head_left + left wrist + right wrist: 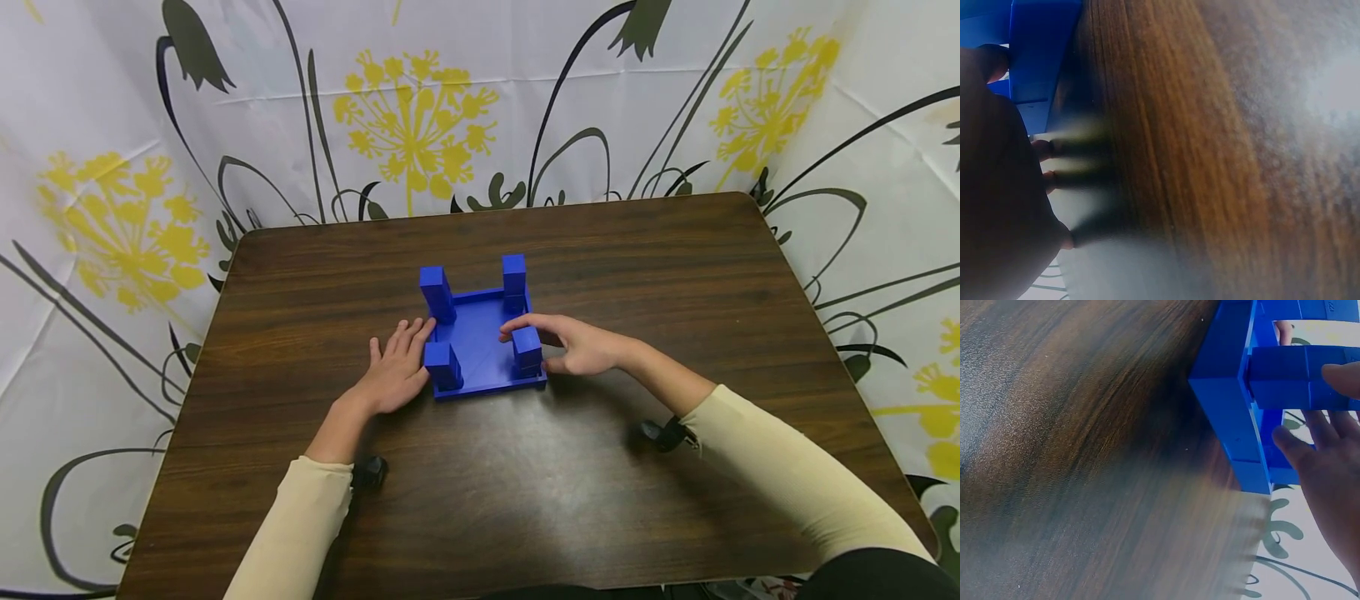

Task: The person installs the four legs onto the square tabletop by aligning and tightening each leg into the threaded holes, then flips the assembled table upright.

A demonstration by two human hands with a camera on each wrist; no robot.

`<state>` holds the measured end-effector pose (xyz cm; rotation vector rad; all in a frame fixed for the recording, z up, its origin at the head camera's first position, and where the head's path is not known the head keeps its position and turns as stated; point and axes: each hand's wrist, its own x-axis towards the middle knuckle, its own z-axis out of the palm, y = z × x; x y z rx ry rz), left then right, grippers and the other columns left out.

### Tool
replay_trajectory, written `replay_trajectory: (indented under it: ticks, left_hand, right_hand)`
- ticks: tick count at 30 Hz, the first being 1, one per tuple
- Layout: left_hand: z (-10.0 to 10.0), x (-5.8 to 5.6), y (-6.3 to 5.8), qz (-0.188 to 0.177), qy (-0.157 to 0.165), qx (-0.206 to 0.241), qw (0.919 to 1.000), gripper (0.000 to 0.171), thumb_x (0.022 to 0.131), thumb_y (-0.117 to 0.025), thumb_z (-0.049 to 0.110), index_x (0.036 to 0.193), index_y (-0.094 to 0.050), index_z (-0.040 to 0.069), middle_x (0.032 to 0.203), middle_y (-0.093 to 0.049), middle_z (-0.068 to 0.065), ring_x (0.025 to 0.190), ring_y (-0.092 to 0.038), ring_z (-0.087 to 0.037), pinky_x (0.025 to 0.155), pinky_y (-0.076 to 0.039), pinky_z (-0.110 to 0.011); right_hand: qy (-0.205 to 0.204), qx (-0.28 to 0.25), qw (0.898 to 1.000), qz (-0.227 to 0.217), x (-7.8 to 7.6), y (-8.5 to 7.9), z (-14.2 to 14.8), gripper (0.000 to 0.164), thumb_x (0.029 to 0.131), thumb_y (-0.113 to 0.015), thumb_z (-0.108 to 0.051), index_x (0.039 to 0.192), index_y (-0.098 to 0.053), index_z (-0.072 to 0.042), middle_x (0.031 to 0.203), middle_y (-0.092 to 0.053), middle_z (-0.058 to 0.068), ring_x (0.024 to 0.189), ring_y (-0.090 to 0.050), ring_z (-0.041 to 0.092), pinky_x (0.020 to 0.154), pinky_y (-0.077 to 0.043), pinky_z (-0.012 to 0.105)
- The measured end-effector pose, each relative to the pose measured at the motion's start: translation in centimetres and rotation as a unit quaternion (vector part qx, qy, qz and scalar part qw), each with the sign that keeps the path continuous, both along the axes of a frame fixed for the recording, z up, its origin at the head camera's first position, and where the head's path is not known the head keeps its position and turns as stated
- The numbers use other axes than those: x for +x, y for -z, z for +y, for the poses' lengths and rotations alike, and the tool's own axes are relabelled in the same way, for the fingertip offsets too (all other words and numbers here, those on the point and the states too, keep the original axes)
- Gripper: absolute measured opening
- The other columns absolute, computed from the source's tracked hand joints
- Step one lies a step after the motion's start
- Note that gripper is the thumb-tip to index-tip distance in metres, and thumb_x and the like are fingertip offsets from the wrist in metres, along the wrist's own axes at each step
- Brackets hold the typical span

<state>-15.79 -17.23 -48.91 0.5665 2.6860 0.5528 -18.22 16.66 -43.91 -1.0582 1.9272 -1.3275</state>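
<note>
A shallow blue square tray (pixel 480 333) lies on the table with an upright blue post at each corner. My left hand (pixel 395 367) rests spread at its left side, its fingertips touching the edge between the back-left post (pixel 437 293) and the front-left post (pixel 442 367). The right hand (pixel 588 346) is curled round the front-right post (pixel 527 354), index finger behind it and thumb on the near side. Seams cross this post in the right wrist view, where the thumb (pixel 1342 380) overlaps it. The back-right post (pixel 514 282) stands apart from both hands.
The dark wood-grain table (pixel 480 500) has rounded back corners. Behind it and along both sides hangs a white curtain (pixel 480 100) printed with yellow and grey-green flowers. A black strap device (pixel 666 435) sits at the right wrist, another black device (pixel 371 472) at the left.
</note>
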Motion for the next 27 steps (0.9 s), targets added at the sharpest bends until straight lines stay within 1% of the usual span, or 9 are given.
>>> replay_trajectory:
  ticks: [3,5,8,10,12,19,22,27]
  left_hand:
    - [0.06,0.03,-0.18,-0.004,-0.001,-0.006,1.0,0.072,0.097,-0.036,0.029,0.159,-0.001,0.021,0.163,-0.004,-0.013,0.149,0.006,-0.033,0.106,0.008,-0.071]
    - [0.1,0.06,-0.33,-0.005,0.0,-0.008,1.0,0.072,0.098,-0.037,0.029,0.159,-0.001,0.021,0.163,-0.004,-0.013,0.149,0.006,-0.033,0.106,0.008,-0.071]
    - [0.14,0.02,-0.36,-0.006,0.0,-0.013,0.9999,0.072,0.098,-0.037,0.029,0.159,0.0,0.022,0.164,-0.004,-0.013,0.149,0.007,-0.032,0.106,0.008,-0.07]
    - [0.14,0.01,-0.35,-0.006,0.0,-0.013,0.9999,0.072,0.098,-0.038,0.029,0.159,0.0,0.022,0.164,-0.003,-0.013,0.149,0.007,-0.032,0.106,0.008,-0.071]
    - [0.12,-0.01,-0.29,-0.007,0.0,-0.014,0.9999,0.072,0.098,-0.037,0.029,0.159,0.0,0.023,0.164,-0.003,-0.013,0.149,0.007,-0.032,0.106,0.008,-0.071]
    - [0.19,0.01,-0.37,-0.008,-0.002,-0.016,0.9998,0.071,0.099,-0.037,0.03,0.159,0.0,0.022,0.164,-0.003,-0.012,0.149,0.007,-0.031,0.106,0.008,-0.07]
    - [0.21,0.04,-0.39,-0.009,-0.002,-0.013,0.9999,0.071,0.098,-0.037,0.03,0.159,-0.001,0.021,0.164,-0.004,-0.013,0.149,0.007,-0.032,0.106,0.008,-0.07]
    - [0.17,0.05,-0.33,-0.004,-0.002,-0.002,1.0,0.071,0.098,-0.036,0.03,0.159,-0.003,0.02,0.163,-0.005,-0.015,0.149,0.005,-0.035,0.105,0.007,-0.071]
  right_hand:
    - [-0.009,-0.008,1.0,-0.008,-0.1,0.05,0.04,0.064,0.086,-0.054,0.013,0.145,-0.042,-0.01,0.145,-0.049,0.005,0.139,-0.037,0.02,0.113,-0.024,0.051]
    - [-0.013,-0.009,1.0,-0.01,-0.17,0.08,0.07,0.062,0.087,-0.054,0.011,0.144,-0.042,-0.01,0.145,-0.05,0.003,0.138,-0.039,0.018,0.113,-0.024,0.05]
    - [-0.012,-0.003,1.0,-0.004,-0.29,0.15,0.14,0.057,0.089,-0.055,0.009,0.143,-0.044,-0.007,0.142,-0.053,0.002,0.136,-0.042,0.017,0.113,-0.026,0.049]
    - [-0.013,-0.002,1.0,-0.004,-0.33,0.18,0.18,0.055,0.09,-0.056,0.007,0.142,-0.045,-0.004,0.141,-0.054,0.002,0.134,-0.044,0.018,0.112,-0.027,0.048]
    - [-0.012,0.001,1.0,0.0,-0.34,0.18,0.19,0.053,0.09,-0.057,0.006,0.141,-0.047,-0.004,0.139,-0.056,0.003,0.133,-0.046,0.019,0.112,-0.029,0.048]
    - [-0.011,-0.004,1.0,-0.027,-0.36,0.17,0.15,0.051,0.09,-0.058,0.008,0.14,-0.048,-0.002,0.138,-0.056,0.007,0.132,-0.047,0.021,0.111,-0.032,0.045]
    - [-0.007,0.005,1.0,-0.023,-0.36,0.1,0.15,0.052,0.09,-0.059,0.007,0.14,-0.048,-0.001,0.138,-0.056,0.007,0.132,-0.047,0.021,0.11,-0.033,0.044]
    - [0.002,0.016,1.0,-0.018,-0.24,-0.11,0.14,0.053,0.09,-0.063,0.005,0.141,-0.048,0.0,0.138,-0.056,0.009,0.132,-0.047,0.022,0.11,-0.033,0.046]
